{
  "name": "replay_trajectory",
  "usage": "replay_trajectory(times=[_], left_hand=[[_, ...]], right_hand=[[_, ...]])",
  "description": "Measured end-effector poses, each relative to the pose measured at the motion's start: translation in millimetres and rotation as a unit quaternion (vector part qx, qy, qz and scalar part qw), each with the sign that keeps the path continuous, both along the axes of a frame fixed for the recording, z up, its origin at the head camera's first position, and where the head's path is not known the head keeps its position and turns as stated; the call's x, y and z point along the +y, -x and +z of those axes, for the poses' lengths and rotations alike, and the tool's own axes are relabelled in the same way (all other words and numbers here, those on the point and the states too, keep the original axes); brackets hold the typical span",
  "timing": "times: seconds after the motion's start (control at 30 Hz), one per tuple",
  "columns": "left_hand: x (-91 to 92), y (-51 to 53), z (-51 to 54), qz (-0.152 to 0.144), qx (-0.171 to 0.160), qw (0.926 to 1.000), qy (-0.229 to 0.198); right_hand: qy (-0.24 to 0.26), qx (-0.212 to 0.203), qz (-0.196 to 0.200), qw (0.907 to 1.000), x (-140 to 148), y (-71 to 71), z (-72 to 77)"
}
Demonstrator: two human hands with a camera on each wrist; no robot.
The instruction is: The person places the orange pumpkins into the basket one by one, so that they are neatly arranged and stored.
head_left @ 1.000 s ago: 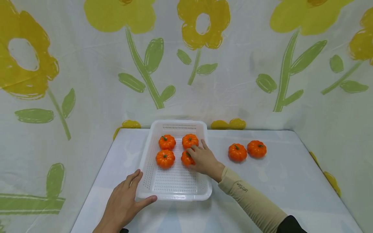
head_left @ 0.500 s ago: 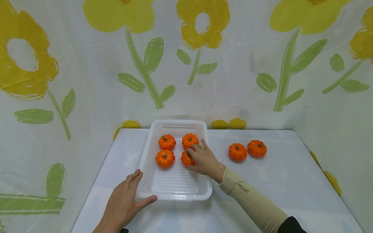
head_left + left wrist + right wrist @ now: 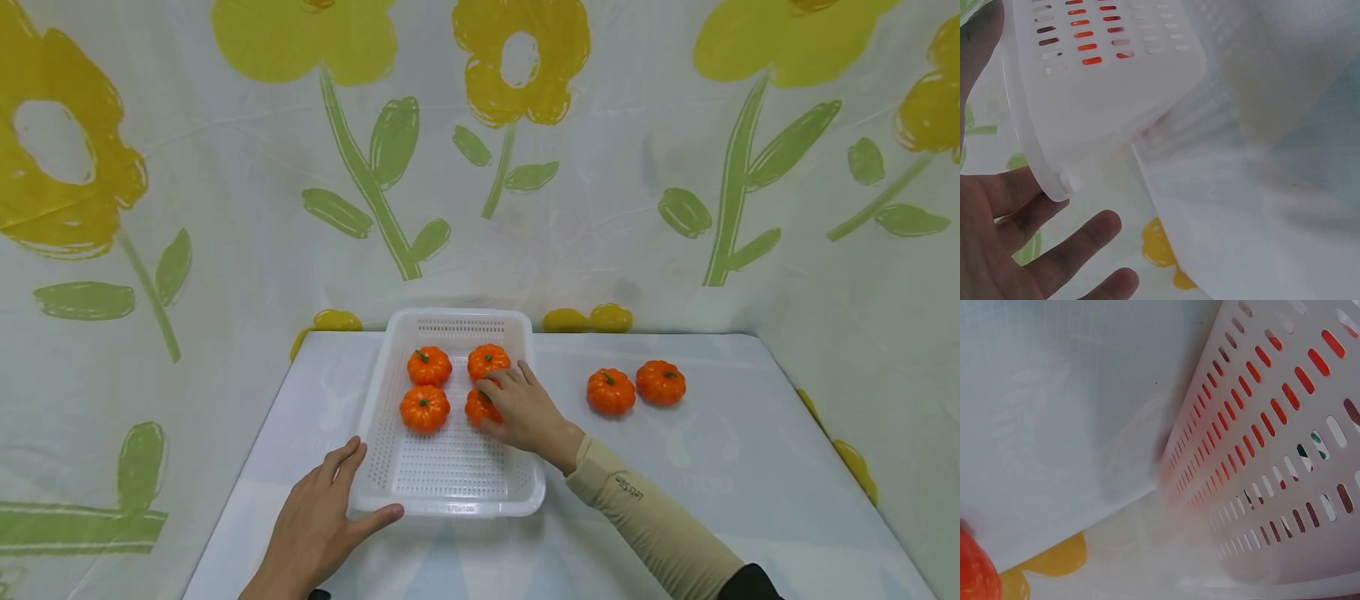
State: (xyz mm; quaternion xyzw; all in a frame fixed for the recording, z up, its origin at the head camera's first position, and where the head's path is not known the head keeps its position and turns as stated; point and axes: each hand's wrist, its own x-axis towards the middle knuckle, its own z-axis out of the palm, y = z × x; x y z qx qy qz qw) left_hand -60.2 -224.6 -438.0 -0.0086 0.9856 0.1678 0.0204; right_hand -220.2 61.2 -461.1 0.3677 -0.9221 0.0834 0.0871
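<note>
A white perforated basket point(image 3: 450, 507) holds several orange pumpkins, two on its left side point(image 3: 425, 409) and two on its right. My right hand point(image 3: 525, 410) reaches over the basket's right wall, its fingers curled round the front right pumpkin point(image 3: 480, 408), which they partly cover. At the basket's front left corner my left hand point(image 3: 318, 512) has its fingers and thumb spread, touching the rim. In the left wrist view, that hand point(image 3: 1016, 231) lies along the basket's edge point(image 3: 1029, 144). The right wrist view shows the basket wall point(image 3: 1260, 425) but not the hand.
Two more orange pumpkins, one nearer point(image 3: 611, 392) and one beside it point(image 3: 661, 383), sit on the white table point(image 3: 720, 467) to the right of the basket. Behind the table hangs a pale cloth point(image 3: 600, 183) printed with yellow flowers and green leaves.
The right forearm has shifted very slightly to the right and down, while its fingers remain at the front right pumpkin. Left hand, basket and pumpkins show no clear movement.
</note>
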Motion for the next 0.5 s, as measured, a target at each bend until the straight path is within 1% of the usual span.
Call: replay_trajectory(times=[0.17, 0.27, 0.37, 0.43, 0.5], left_hand=[[-0.8, -0.3, -0.2, -0.006, 0.016, 0.9999, -0.002], [-0.7, -0.3, -0.1, -0.006, 0.017, 0.9998, -0.003], [-0.8, -0.1, -0.1, -0.005, 0.013, 0.9999, -0.003], [-1.3, 0.1, -0.4, -0.006, 0.015, 0.9999, -0.004], [-2.2, -0.4, -0.9, -0.008, 0.018, 0.9998, -0.005]], right_hand=[[0.027, -0.003, -0.009, 0.9996, 2, -1.0, 1.4], [0.046, 0.004, -0.015, 0.9988, 6, -2.7, 2.1], [0.088, 0.030, -0.005, 0.9957, 13, -3.3, 2.7], [0.117, 0.051, 0.006, 0.9918, 18, -2.7, 2.5], [0.142, 0.064, 0.011, 0.9878, 24, -2.0, 2.9]])
